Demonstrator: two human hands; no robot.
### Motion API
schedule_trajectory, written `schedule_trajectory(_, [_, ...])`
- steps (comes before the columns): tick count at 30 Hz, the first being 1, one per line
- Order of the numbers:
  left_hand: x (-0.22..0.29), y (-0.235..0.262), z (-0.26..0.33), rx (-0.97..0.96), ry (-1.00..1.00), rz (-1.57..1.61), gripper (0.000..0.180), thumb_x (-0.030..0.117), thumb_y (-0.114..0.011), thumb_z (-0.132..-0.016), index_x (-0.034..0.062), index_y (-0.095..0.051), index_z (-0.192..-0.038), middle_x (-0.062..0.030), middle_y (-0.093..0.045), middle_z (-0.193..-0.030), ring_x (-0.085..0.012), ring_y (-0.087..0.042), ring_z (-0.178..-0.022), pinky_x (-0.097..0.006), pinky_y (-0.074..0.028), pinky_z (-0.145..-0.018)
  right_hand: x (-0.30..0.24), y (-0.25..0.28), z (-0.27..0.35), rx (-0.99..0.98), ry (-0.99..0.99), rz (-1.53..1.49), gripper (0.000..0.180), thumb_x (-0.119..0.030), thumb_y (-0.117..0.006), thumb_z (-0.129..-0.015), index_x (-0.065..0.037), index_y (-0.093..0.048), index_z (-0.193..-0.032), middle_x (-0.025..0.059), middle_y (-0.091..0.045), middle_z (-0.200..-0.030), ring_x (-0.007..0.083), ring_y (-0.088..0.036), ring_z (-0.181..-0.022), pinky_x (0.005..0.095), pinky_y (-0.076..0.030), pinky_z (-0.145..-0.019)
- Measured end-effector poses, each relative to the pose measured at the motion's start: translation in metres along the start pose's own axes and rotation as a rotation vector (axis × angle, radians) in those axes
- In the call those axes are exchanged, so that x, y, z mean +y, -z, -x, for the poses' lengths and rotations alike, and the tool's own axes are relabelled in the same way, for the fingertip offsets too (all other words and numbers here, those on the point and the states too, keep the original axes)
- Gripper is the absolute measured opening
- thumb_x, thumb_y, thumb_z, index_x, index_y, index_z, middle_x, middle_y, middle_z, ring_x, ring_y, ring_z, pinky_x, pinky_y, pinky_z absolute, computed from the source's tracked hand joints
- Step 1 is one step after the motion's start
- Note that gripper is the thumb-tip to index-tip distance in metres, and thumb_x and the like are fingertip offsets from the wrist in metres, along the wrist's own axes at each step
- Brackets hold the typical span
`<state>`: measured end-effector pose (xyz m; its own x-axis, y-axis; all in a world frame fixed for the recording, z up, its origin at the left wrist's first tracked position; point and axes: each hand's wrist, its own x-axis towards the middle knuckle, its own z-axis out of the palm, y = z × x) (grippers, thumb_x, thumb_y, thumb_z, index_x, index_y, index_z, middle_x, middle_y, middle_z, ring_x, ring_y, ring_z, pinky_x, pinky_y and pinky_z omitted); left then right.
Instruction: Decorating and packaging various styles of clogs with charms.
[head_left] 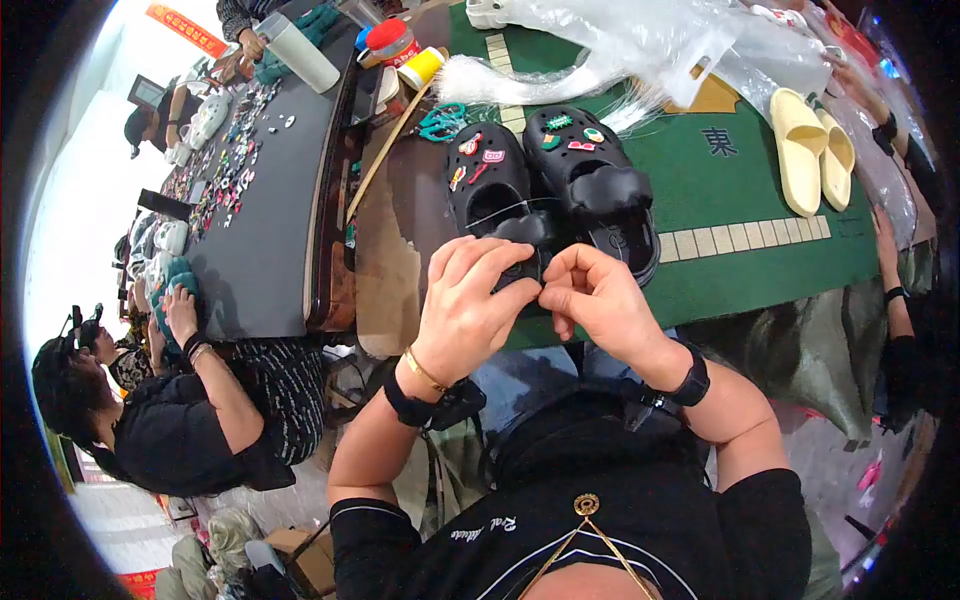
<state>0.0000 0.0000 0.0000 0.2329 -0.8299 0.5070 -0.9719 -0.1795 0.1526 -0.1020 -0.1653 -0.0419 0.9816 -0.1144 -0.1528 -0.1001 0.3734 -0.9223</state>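
Green table covering [800,262], spread beneath most of the work; along its far side, clear plastic sheeting [640,35], with a bundle of white strands [490,85] just in front. At the near side, side by side with toes pointing away, left-hand clog [508,172] and right-hand clog [608,188], both black. Farther right, cream slippers [798,165]. Left hand [472,310] and right hand [608,308] at the heel end of the left-hand clog, fingertips almost meeting, both in a pinch; cannot tell on what, possibly something too fine to make out. Beside the left-hand clog's toe, teal-handled scissors [442,122], untouched. Smallest, colourful charms [558,122] on both clogs and a thin strand [525,203] across the left-hand clog's opening. Likeliest trouble: a slipped or snapped strand, from too hard or lopsided a tug; also clogs dragged out of line, or a charm popped loose by snagging.
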Motion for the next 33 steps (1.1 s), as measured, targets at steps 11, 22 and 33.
schedule_trajectory(11, [-0.035, 0.004, 0.001, 0.135, 0.375, 0.104, 0.017, 0.009, -0.069, -0.078, 0.008, -0.069, -0.095, -0.012, -0.06, -0.116, -0.0332, -0.052, -0.109, -0.042, -0.041, -0.093, -0.005, 0.009, 0.017, 0.257, 0.264, 0.808, 0.01, -0.009, -0.063, -0.082, 0.001, -0.065, -0.08, 0.0179, -0.066, -0.071, 0.033, -0.067, -0.066, 0.0372, -0.051, -0.058])
schedule_trajectory(22, [-0.061, -0.023, -0.006, -0.075, 0.522, 0.362, 0.023, 0.019, -0.058, -0.094, 0.0028, -0.072, -0.1, -0.0186, -0.049, -0.14, -0.0319, -0.042, -0.132, -0.039, -0.032, -0.108, 0.005, -0.013, -0.023, 0.271, 0.123, 0.337, 0.016, -0.012, -0.062, -0.088, 0.004, -0.065, -0.085, 0.0069, -0.067, -0.067, 0.0116, -0.064, -0.054, 0.0259, -0.05, -0.049])
schedule_trajectory(33, [-0.075, -0.013, -0.019, 0.445, 0.834, 0.909, 0.022, 0.018, -0.056, -0.098, -0.0015, -0.067, -0.102, -0.0107, -0.065, -0.113, -0.0135, -0.061, -0.098, -0.026, -0.047, -0.085, -0.033, 0.022, 0.033, 0.129, 0.248, 0.994, 0.016, -0.017, -0.061, -0.083, -0.003, -0.068, -0.086, 0.0164, -0.068, -0.08, 0.0359, -0.066, -0.076, 0.0437, -0.052, -0.068])
